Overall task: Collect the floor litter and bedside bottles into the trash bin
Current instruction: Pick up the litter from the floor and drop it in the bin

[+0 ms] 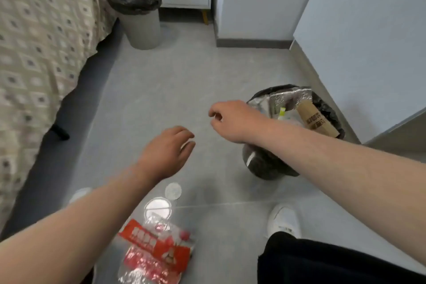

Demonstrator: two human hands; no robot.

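Note:
A red and clear plastic wrapper (pixel 156 253) lies on the floor at the bottom centre, with a round white lid (pixel 158 208) and a smaller clear disc (pixel 173 190) just beyond it. My left hand (pixel 168 152) hovers above these, fingers loosely curled and empty. My right hand (pixel 228 120) hangs at the left rim of a black-lined trash bin (pixel 269 168), fingers loosely curled, holding nothing I can see. The bin holds foil packaging (pixel 290 97) and a cardboard tube (pixel 315 120).
A second grey bin with a black liner (pixel 138 7) stands at the far end beside the bed (pixel 41 41). White cabinets (pixel 359 37) line the right side. My white shoe (pixel 284 219) and dark trouser leg are at the bottom right.

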